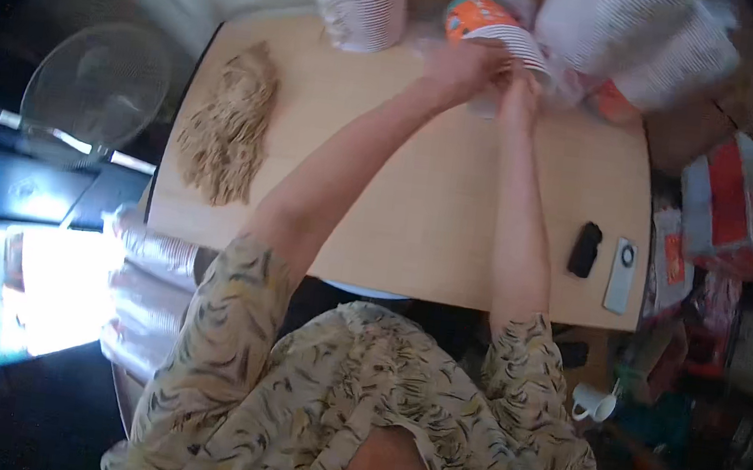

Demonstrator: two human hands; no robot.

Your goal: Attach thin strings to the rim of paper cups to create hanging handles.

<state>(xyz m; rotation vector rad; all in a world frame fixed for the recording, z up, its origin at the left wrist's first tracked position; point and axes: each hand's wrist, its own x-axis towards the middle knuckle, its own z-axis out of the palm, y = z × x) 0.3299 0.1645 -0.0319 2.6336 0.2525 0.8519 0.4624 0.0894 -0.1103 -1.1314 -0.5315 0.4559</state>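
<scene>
At the far side of the table, a stack of orange-and-white paper cups (513, 37) lies tilted, partly in thin clear plastic. My left hand (468, 65) reaches over the near end of this stack, its fingers closed on the cups. My right hand (521, 86) is closed at the same end, just right of the left, the two hands nearly touching. Its fingertips are partly hidden and blurred. To the left of my hands stands a taller stack of paper cups (365, 11), orange at the top.
Flat tan wooden sticks (233, 121) lie heaped on the table's left. More wrapped white cup stacks (613, 30) stand at the far right. A black case (585, 249) and a white remote control (621, 275) lie near the right edge. A fan (96, 92) stands beyond the left edge.
</scene>
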